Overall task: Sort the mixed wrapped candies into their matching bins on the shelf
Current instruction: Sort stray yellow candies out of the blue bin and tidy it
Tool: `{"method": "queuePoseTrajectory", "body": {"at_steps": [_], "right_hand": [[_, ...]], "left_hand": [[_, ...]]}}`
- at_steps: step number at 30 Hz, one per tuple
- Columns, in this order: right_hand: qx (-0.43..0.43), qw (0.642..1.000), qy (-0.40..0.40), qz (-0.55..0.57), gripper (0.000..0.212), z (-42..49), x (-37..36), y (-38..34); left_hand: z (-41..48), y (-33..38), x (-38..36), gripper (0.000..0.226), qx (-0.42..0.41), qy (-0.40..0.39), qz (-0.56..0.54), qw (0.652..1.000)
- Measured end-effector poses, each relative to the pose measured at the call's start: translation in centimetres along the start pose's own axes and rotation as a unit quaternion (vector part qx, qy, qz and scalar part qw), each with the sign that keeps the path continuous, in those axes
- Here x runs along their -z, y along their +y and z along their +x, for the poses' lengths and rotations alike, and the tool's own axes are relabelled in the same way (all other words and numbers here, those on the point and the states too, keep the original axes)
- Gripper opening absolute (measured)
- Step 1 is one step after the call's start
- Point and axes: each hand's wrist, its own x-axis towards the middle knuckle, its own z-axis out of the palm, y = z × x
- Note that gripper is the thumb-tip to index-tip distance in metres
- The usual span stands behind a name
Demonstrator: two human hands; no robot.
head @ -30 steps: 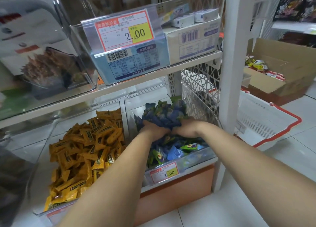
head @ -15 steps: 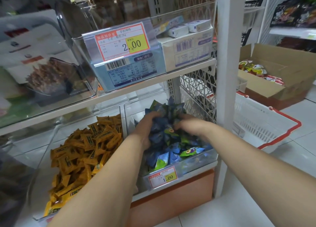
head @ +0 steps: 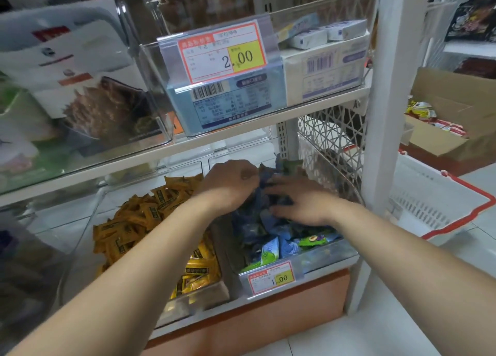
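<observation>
Both hands are inside a clear bin on the lower shelf, on its heap of blue-wrapped candies. The left hand curls its fingers round a bunch of them. The right hand lies on the heap, fingers fairly straight. Left of the left hand, a second bin holds yellow-wrapped candies. Above the hands, an upper bin holds pale boxes.

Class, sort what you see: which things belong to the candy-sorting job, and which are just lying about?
Job: left hand, right hand, blue candies, yellow candies, clear bin.
Lying about: white basket, cardboard box, white carton.
</observation>
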Motion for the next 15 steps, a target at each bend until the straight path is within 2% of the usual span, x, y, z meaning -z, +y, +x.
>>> {"method": "queuePoseTrajectory", "body": {"at_steps": [2, 4, 6, 8, 10, 11, 12, 13, 15], "right_hand": [[-0.039, 0.984, -0.114, -0.133, 0.056, -0.2, -0.5, 0.3], [-0.109, 0.968, -0.154, -0.165, 0.059, -0.3, 0.0, 0.4], [-0.139, 0.960, -0.129, -0.205, 0.052, -0.2, 0.9, 0.1], [-0.128, 0.958, -0.052, -0.251, 0.040, 0.1, 1.6, -0.5], [-0.083, 0.983, 0.009, -0.166, 0.028, 0.5, 1.7, -1.7], [-0.064, 0.993, 0.000, -0.096, 0.023, 0.7, 1.4, -2.5], [-0.060, 0.997, -0.043, -0.039, 0.022, 1.0, 0.9, -3.2], [-0.062, 0.992, -0.103, -0.024, 0.029, 1.5, 0.2, -3.9], [-0.092, 0.971, -0.204, -0.084, 0.071, 2.9, -1.3, -4.6]], "left_hand": [[-2.7, -1.3, 0.3, 0.028, -0.026, 0.048, 0.064, 0.996], [-5.2, -2.6, -0.3, 0.038, -0.053, 0.071, 0.104, 0.991], [-6.7, -3.8, -0.9, 0.054, -0.032, 0.048, 0.096, 0.994], [-7.3, -4.8, -1.0, 0.066, -0.009, 0.024, 0.070, 0.997], [-7.6, -5.5, -0.9, 0.068, -0.013, 0.040, 0.050, 0.998], [-7.7, -5.6, -0.8, 0.068, -0.016, 0.049, 0.041, 0.998], [-7.7, -5.7, -0.8, 0.067, -0.020, 0.054, 0.034, 0.998], [-7.8, -5.7, -0.9, 0.068, -0.021, 0.055, 0.031, 0.998], [-7.9, -5.8, -1.1, 0.069, -0.019, 0.057, 0.036, 0.998]]}}
